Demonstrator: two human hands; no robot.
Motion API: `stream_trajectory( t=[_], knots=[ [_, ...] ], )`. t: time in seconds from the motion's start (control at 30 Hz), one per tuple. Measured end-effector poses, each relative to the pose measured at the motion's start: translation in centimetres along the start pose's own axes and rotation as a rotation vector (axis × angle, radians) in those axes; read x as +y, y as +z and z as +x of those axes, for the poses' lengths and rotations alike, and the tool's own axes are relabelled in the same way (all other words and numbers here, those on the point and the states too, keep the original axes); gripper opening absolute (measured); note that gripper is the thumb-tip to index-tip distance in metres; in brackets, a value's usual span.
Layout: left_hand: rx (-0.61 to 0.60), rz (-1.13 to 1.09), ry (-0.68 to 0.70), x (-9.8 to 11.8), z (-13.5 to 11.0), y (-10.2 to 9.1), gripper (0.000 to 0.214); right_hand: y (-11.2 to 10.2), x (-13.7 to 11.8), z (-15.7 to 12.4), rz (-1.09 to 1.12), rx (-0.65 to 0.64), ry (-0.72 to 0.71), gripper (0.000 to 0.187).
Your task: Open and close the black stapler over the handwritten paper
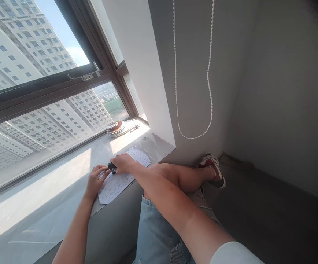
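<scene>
My right hand (124,163) grips a small black tool (111,166) with a dark metal part at its lower end; its exact kind is unclear. Close to the tool's tip is my left hand (95,180), its thumb and fingertips pinched together. Whatever those fingertips hold is too small to make out. Beneath both hands, printed paper sheets (117,189) lie on the window sill (57,198), near its front edge.
Stacked plates or discs (115,129) sit at the sill's far end, beside a small dark metal object (135,128). A beaded blind chain (210,84) hangs by the wall. My bent leg (159,227) is against the sill front, and the window (49,88) borders its back.
</scene>
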State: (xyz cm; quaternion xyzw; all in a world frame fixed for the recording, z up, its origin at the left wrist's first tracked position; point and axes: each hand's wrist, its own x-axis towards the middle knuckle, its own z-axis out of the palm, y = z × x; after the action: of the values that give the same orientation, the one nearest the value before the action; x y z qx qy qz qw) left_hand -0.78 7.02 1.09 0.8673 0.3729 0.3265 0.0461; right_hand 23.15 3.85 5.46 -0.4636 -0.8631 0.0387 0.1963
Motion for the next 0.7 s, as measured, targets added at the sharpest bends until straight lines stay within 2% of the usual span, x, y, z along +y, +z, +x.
stream_trajectory(
  t=[0.7],
  knots=[
    [0.012, -0.057, -0.013, 0.19, -0.03, -0.04, 0.022, 0.72, 0.4, 0.63, 0.017, 0.029, 0.002, 0.029]
  ],
)
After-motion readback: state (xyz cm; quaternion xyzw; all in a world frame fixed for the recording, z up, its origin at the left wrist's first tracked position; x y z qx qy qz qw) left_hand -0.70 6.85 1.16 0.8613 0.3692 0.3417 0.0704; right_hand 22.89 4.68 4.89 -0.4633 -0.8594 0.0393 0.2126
